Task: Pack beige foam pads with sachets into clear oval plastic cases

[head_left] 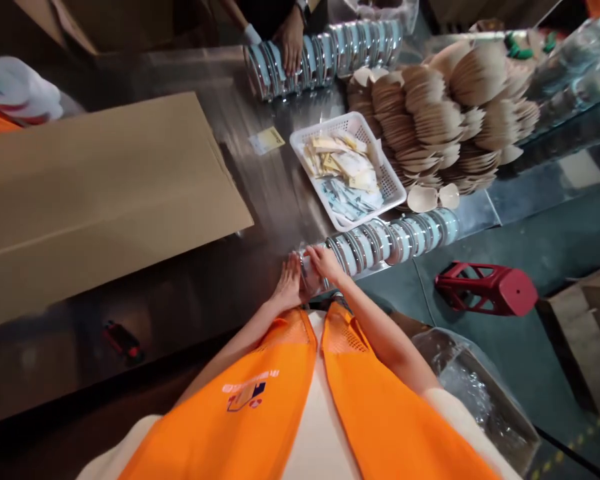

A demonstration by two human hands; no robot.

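Note:
A row of round, clear-lidded tubs (pixel 373 243) with pale blue labels lies on its side along the table's near edge. At the row's left end, my left hand (pixel 289 283) rests with its fingers stretched out flat against the end tub (pixel 310 272). My right hand (pixel 325 262) has its fingers bent over the top of that same tub, gripping it. Just beyond the row stands a white plastic basket (pixel 341 220) holding yellowish and pale blue sachets (pixel 347 163).
Stacked tan paper-like pieces (pixel 430 120) fill the right of the table. A large cardboard sheet (pixel 105 193) covers the left. Opposite, a co-worker's hand (pixel 291 43) touches another tub row (pixel 325 57). A red stool (pixel 485 288) and a plastic-lined box (pixel 473 383) are at right.

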